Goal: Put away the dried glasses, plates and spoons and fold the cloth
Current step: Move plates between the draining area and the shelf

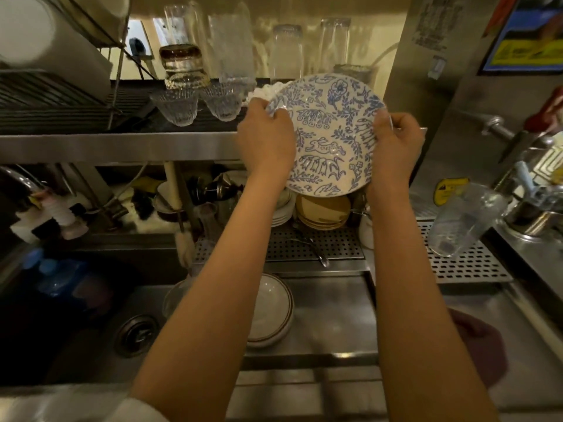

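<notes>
Both hands are on one plate [329,132], the blue-and-white one with the rabbit and leaf pattern. It's held up in the air, tilted with its face toward the camera, right in front of the edge of the steel shelf [122,147]. The left hand [265,138] has its fingers curled round the left rim. Something white and crumpled pokes out behind the rim there; looks like the cloth [262,92], bunched between hand and plate. The right hand [396,141] pinches the right rim, thumb on the front face, fingers behind.

On the shelf just left of the plate are two ribbed cups [178,108] side by side, with tall glasses [286,50] upside down further back. Under the shelf, straight below the plate, sits a tan stack [323,211] of plates, touching a white stack [281,213]. A utensil [316,252], maybe a spoon but I can't tell, lies on the perforated tray [341,242] in front of them. A clear tumbler [463,220] stands off to the right. Closer in, a brown-rimmed bowl [271,312] sits on the steel desk [335,315] beside the sink [137,333].
</notes>
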